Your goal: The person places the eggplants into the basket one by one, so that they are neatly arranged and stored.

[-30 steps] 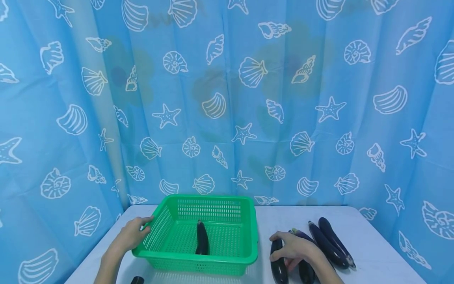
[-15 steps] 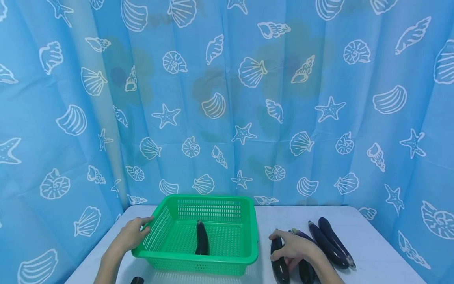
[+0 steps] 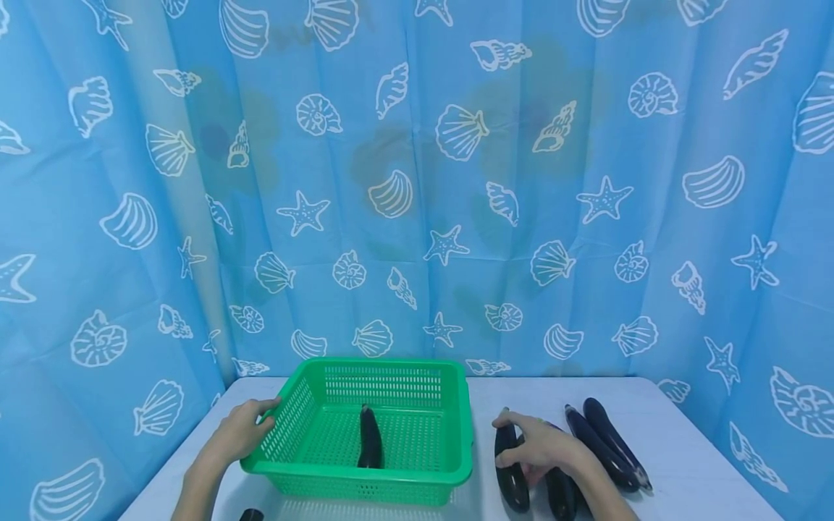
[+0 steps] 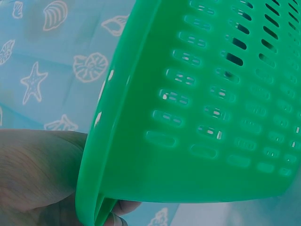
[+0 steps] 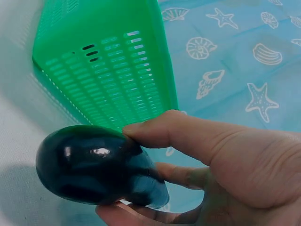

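My right hand (image 3: pixel 541 445) grips a dark purple eggplant (image 3: pixel 510 474) to the right of the basket. In the right wrist view, thumb and fingers lie on both sides of this eggplant (image 5: pixel 99 165), its rounded end toward the camera. My left hand (image 3: pixel 244 427) holds the left rim of the green plastic basket (image 3: pixel 365 477); in the left wrist view the thumb (image 4: pixel 42 169) is at the rim and fingertips show below it. A single eggplant (image 3: pixel 371 438) lies inside the basket. Beneath and beside my right hand is another eggplant (image 3: pixel 560 492), partly hidden.
Two more eggplants (image 3: pixel 602 449) lie side by side at the right of the white table (image 3: pixel 691 470). A dark rounded end (image 3: pixel 251 514) shows at the bottom edge, left of the basket. A blue shell-patterned curtain (image 3: pixel 417 181) hangs behind and at the sides.
The right hand has risen slightly with its eggplant, whose lower end sits a bit higher in the head view. The left hand keeps its place on the basket rim.
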`<state>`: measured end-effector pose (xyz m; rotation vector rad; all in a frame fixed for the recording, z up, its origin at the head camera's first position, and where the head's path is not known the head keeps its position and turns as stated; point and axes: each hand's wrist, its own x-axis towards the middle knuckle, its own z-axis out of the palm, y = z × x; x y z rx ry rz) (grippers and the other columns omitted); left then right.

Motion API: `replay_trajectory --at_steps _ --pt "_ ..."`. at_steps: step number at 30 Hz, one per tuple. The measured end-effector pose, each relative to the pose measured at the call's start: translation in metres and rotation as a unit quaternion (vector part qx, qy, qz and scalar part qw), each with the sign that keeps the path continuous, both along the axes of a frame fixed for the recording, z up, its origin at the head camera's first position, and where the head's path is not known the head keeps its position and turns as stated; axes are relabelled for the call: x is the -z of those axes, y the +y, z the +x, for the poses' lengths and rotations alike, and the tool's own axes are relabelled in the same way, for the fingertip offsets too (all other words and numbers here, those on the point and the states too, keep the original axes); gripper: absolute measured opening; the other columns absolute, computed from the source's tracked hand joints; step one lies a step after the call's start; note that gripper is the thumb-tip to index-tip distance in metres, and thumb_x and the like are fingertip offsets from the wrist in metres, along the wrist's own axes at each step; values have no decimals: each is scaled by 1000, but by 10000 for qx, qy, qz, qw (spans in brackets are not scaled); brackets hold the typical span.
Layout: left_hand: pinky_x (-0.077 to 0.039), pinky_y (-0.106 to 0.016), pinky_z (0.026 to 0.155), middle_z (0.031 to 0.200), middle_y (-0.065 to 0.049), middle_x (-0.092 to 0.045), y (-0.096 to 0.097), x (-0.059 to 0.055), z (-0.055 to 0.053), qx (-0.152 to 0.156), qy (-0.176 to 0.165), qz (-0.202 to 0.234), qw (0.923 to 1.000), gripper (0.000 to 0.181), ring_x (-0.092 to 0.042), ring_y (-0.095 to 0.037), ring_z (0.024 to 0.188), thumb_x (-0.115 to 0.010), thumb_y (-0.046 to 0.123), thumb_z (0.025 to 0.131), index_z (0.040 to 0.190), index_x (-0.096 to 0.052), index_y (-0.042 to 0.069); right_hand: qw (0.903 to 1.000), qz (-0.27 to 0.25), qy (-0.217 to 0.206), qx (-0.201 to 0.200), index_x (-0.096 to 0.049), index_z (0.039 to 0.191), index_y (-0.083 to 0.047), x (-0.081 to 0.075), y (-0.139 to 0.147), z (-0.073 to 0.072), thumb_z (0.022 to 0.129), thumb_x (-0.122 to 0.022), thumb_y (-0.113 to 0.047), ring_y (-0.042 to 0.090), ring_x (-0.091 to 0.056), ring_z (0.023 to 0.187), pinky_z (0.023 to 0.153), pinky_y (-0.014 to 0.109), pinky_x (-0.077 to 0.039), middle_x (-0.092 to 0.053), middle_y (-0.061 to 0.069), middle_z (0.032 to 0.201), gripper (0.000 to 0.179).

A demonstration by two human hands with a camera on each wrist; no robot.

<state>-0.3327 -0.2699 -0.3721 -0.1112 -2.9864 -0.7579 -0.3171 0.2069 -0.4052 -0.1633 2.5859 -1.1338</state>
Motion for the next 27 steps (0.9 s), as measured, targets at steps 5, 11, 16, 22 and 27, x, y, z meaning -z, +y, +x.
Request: replay_trajectory --at_steps 5,11,16,22,27 --pt "-47 -32 65 135 -32 -54 0 0 0 -11 -18 -38 10000 44 -57 -17 79 -55 8 95 136 -53 -5 9998 -47 0 193 -48 142 -12 2 0 -4 81 -77 -23 23 -63 67 62 37 -57 -60 13 89 67" --pt "-47 -32 64 132 -31 -57 0 0 0 -5 -39 -4 10000 43 -57 -16 77 -55 7 95 136 -53 -5 9992 -153 39 354 -47 143 -14 -1 2 -5 80 -77 -24 23 -62 67 62 36 -57 -60 12 94 71" --pt "-47 -32 64 133 -32 -56 0 0 0 -17 1 9 10000 43 -57 -16 76 -55 7 95 136 -53 -5 9989 -184 158 402 -47 143 -16 -6 5 -2 81 -77 -27 23 -62 66 62 35 -55 -61 12 92 70" --pt "-47 -32 64 133 -31 -56 -1 2 -2 -7 17 -13 10000 44 -56 -15 75 -55 7 94 136 -53 -5 9985 -437 257 215 -44 145 -14 -11 10 -1 83 -75 -28 23 -63 67 64 36 -56 -62 13 93 70" --pt "-45 -32 63 132 -30 -57 -2 3 -3 9 -23 26 10000 44 -55 -16 72 -55 8 95 137 -52 -5 9978 -560 350 -15 -41 147 -10 -14 13 -1 84 -75 -29 22 -63 65 62 35 -55 -62 13 89 73"
